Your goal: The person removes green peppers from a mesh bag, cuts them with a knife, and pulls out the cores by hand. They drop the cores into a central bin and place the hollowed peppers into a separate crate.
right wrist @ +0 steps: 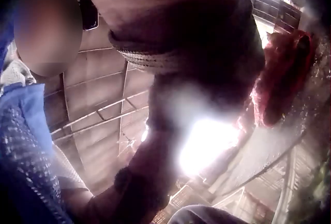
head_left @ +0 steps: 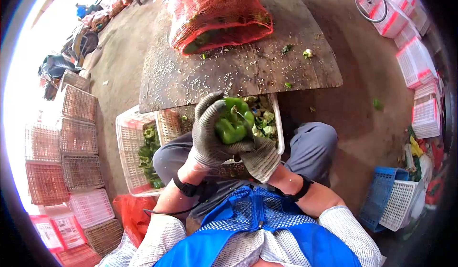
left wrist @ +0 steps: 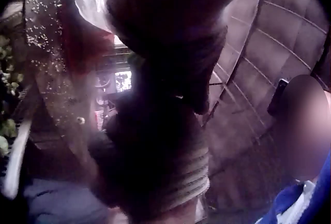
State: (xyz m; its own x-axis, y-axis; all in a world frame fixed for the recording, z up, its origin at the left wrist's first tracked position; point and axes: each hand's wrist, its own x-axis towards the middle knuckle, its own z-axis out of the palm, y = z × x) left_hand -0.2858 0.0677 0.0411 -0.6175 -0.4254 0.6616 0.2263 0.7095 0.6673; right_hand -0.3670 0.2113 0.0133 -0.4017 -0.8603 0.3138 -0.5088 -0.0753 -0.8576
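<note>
Brown and pale crates (head_left: 78,140) stand in columns at the far left, stacked, it seems, so that many share a small patch of floor. Nearer, a white crate (head_left: 125,152) holds green produce (head_left: 149,155) beside the person's left knee (head_left: 169,155), probably set there to be within easy reach.

The left hand (head_left: 208,136), in a grey knit glove, grips the left side of a green pepper (head_left: 233,124), its fingers raised and curved around it. The pepper is between the 2 hands, above the lap and just short of the table's near edge, with its stem toward the head camera; that angle likely lets the person see the stem end well. The right hand (head_left: 261,158), gloved too, holds the pepper from its lower right, thumb side against it, seemingly to share the weight and steady it. Its other fingers are partly hidden, and both wrist views are too dark to show more.

A 2nd white crate (head_left: 279,136), with leafy scraps (head_left: 265,124) in it, sits partly under the table (head_left: 286,69), close below the hands, a handy spot for catching bits. On the tabletop, a red mesh bag (head_left: 222,16) lies on its side, beyond scattered pale specks. At the right, a blue crate (head_left: 377,195) leans by a white one.
</note>
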